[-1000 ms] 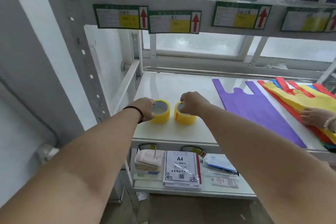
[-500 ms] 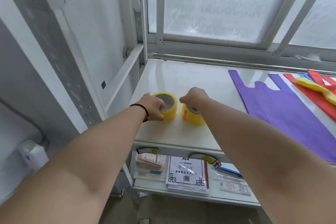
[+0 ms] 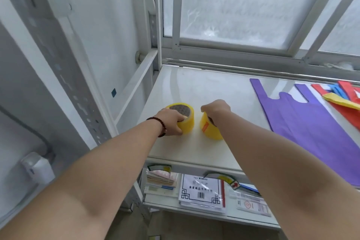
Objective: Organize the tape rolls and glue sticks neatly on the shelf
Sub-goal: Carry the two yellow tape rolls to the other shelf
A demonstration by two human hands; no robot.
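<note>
Two yellow tape rolls stand side by side near the front left of the white shelf [image 3: 206, 87]. My left hand [image 3: 171, 122] grips the near side of the left tape roll [image 3: 185, 118], thumb on its top rim. My right hand [image 3: 215, 108] lies over the top of the right tape roll [image 3: 209, 129], fingers curled around it and hiding its upper face. A small gap separates the two rolls. No glue sticks are in view.
A purple bag [image 3: 315, 122] lies flat on the shelf's right half, with red, yellow and blue bags [image 3: 342, 97] beyond it. The lower shelf holds paper packs [image 3: 202, 193]. A grey upright post [image 3: 64, 76] stands at left. A frosted window is behind.
The view has moved closer and tilted down, so the upper shelf has left the frame. Both hands stay on the two rolls, which have shifted slightly further back on the shelf.
</note>
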